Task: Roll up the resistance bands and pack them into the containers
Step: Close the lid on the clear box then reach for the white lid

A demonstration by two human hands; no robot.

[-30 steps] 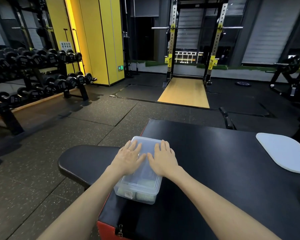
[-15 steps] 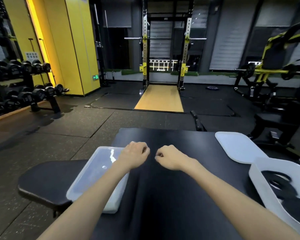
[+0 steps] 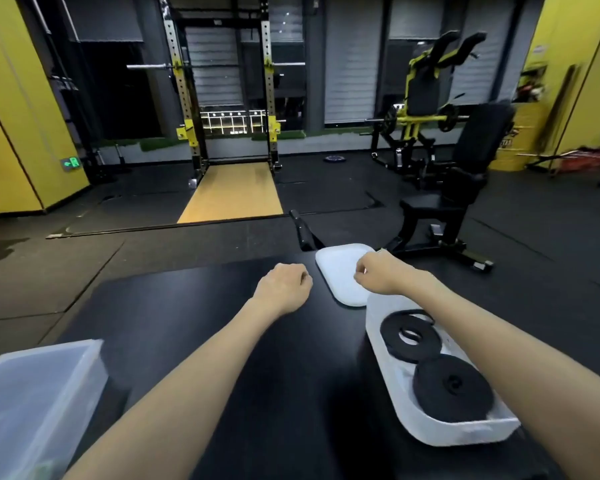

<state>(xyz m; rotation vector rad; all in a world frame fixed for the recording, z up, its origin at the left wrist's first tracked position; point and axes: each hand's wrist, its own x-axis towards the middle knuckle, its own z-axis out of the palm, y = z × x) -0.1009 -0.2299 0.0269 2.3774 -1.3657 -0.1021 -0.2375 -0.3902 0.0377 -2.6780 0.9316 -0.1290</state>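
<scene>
- Hands over a black gym table [image 3: 205, 323]: the left hand [image 3: 284, 287] is curled into a loose fist and grips nothing. The right hand [image 3: 378, 273], fingers likewise curled in, hangs above a white lid [image 3: 336, 268] with nothing visibly in its hold. Whether it touches the lid cannot be told.
- Two rolled black bands, a looser roll [image 3: 390, 332] and a tighter roll [image 3: 452, 389], lie side by side in an open white tub [image 3: 465, 433] under the right forearm. A closed clear box [image 3: 39, 386] sits at the table's near left.
- The likely next step, on this evidence, is fitting the lid to the tub.
- Risk: the looser roll has a loop standing off its far edge. That loop could spring up, catch under the lid's rim and keep it from seating.
- Risk: the right forearm crosses just above the tub, which appears close to the table's right side. A dragged arm could shove or tip it.
- Risk: the lid lies flat on the table, so a fingertip pinch at its edge may slip.
</scene>
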